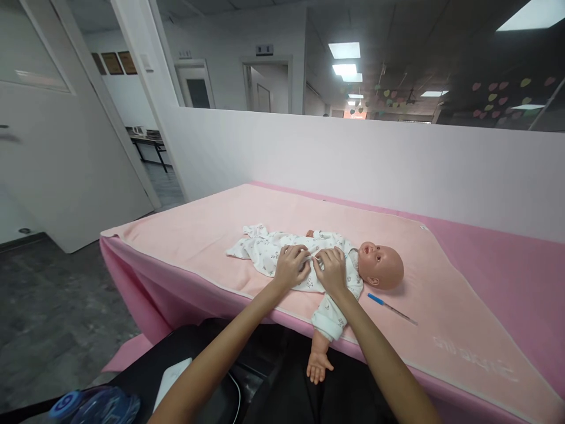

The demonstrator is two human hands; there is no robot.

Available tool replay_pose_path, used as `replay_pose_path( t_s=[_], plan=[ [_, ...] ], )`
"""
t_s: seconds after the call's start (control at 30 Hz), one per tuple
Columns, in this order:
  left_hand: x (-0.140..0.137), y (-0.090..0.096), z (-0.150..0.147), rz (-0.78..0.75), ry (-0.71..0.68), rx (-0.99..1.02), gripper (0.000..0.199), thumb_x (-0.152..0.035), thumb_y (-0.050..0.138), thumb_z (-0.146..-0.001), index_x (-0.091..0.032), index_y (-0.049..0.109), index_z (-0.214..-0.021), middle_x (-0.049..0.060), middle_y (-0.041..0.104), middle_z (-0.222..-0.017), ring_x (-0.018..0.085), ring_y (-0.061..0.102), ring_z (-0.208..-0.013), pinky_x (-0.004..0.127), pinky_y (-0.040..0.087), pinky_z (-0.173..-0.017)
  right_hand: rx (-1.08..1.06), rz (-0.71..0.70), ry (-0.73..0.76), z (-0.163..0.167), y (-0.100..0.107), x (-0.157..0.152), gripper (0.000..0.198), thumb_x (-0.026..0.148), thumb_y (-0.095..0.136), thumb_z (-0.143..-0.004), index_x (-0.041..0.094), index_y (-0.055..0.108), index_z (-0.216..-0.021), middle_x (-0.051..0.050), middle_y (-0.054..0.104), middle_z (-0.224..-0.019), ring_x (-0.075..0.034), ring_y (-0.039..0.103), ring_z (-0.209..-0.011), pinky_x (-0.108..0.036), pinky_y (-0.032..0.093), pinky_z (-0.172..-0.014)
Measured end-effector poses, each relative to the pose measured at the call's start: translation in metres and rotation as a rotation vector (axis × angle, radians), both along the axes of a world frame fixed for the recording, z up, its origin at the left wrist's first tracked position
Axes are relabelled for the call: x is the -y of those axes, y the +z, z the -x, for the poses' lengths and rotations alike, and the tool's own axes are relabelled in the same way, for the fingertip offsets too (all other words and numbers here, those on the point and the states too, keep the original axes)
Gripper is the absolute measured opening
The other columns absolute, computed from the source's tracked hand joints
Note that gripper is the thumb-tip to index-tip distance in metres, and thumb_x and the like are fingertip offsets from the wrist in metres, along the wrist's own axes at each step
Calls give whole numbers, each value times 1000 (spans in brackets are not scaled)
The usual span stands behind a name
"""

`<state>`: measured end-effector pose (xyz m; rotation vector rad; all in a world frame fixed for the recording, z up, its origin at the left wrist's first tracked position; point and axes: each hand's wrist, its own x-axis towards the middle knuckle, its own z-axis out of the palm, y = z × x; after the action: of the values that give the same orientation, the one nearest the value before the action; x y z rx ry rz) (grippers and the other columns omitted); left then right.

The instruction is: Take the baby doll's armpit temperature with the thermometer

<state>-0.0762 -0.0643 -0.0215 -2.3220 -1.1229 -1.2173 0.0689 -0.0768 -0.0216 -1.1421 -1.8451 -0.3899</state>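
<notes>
A baby doll [381, 266] lies on its back, head to the right, in a white printed baby gown [263, 250]. Over the gown's front, my left hand [291, 266] has its fingers curled and pinched. Close beside it, my right hand [332, 268] pinches too, thumb against fingers. A thin white tie [311, 257] of the gown shows between my fingertips. One doll arm [319, 356] hangs over the table's near edge, its sleeve below my right wrist. The doll's legs are hidden inside the gown.
A blue-capped clear pen-like stick [392, 308] lies near the doll's head. A peach towel [189, 235] covers the pink-draped table [507, 247]. Behind rises a white partition [353, 156] with glass above. At lower left are a black chair [189, 347] and a bottle [103, 406].
</notes>
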Motion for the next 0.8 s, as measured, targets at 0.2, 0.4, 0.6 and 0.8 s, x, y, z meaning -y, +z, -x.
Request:
replay_pose_path(
  t_s=[0.2,0.4,0.6,0.8],
  plan=[
    [1,0,0,10,-1,-1,17,-19,48,-74,-20,55,-90,6,59,-96,19,53,-87,36,35,-80,-15,-8,9,0,0,0,11,21,47,-83,20,53,-74,-1,61,-72,-16,53,-74,-36,33,-92],
    [1,0,0,27,30,16,14,-17,47,-73,-19,53,-85,5,58,-96,19,53,-88,37,34,-83,-57,-23,55,0,0,1,13,22,47,-85,20,54,-74,0,62,-68,-14,55,-70,-35,35,-90],
    [-1,-1,0,35,44,26,10,-16,46,-72,-19,49,-81,5,59,-94,19,53,-88,38,33,-83,-16,-40,129,-1,-2,-1,16,20,44,-86,21,55,-74,1,62,-68,-14,55,-69,-35,35,-91],
    [-3,-2,0,31,35,21,8,-16,45,-70,-19,47,-78,4,59,-91,19,53,-85,40,31,-88,8,-36,116,-2,0,-2,15,19,44,-87,21,54,-75,0,62,-70,-14,54,-69,-34,34,-90]
  ],
)
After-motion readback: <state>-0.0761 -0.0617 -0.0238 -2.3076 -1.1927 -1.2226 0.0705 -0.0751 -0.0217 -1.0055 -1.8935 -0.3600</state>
